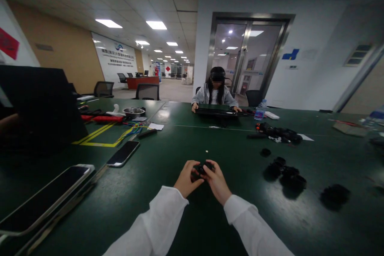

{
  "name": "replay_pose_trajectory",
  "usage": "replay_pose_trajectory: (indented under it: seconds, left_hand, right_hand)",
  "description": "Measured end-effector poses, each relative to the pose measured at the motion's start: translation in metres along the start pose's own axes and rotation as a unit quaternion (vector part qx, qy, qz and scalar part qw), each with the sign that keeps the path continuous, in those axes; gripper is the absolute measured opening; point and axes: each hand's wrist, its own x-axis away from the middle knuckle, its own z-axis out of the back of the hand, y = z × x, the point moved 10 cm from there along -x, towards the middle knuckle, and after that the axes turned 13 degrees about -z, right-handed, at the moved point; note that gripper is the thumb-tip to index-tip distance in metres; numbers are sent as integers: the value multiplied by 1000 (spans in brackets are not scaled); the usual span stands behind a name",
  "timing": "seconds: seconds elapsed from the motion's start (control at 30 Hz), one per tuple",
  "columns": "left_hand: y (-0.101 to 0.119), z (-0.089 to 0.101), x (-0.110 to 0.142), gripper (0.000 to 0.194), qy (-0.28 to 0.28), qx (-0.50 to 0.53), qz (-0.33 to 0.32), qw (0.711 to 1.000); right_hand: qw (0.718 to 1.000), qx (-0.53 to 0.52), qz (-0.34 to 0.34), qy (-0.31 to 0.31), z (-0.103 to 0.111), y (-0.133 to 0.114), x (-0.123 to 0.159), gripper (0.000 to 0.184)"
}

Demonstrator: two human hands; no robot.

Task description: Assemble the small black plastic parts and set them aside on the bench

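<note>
Both my hands meet over the green table [180,144] around a small black part [201,168], too dark to name more exactly. My left hand [186,179] curls its fingers and thumb about the part's left side. From the right, my right hand [217,181] grips it with thumb and fingers closed. Much of the part is hidden behind my fingers. Off to the right lie similar black pieces [289,176], a small round black piece [265,152] and another dark clump [335,196].
Two phones, a smaller one [123,154] and a larger one [45,200], lie at left near coloured wires [132,129] and a metal bowl [134,112]. Across the table a person [215,92] holds a black panel [217,113]. A water bottle [260,110] stands beyond.
</note>
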Motion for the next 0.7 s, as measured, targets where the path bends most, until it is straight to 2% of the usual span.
replay_pose_trajectory:
  seconds: [0.13,0.3,0.47,0.7]
  left_hand:
    - [-2,1,-10,31,20,-49,-16,998]
    - [-27,14,-14,34,83,-6,50,995]
    - [-37,11,-13,37,75,60,76,992]
    - [-43,11,-7,38,67,82,94,990]
  right_hand:
    - [999,32,7,-37,-8,4,0,35]
    - [998,4,-29,-61,-7,2,-8,29]
    - [997,28,-34,-64,-5,2,-12,28]
    - [996,49,-41,-66,-5,4,-11,26]
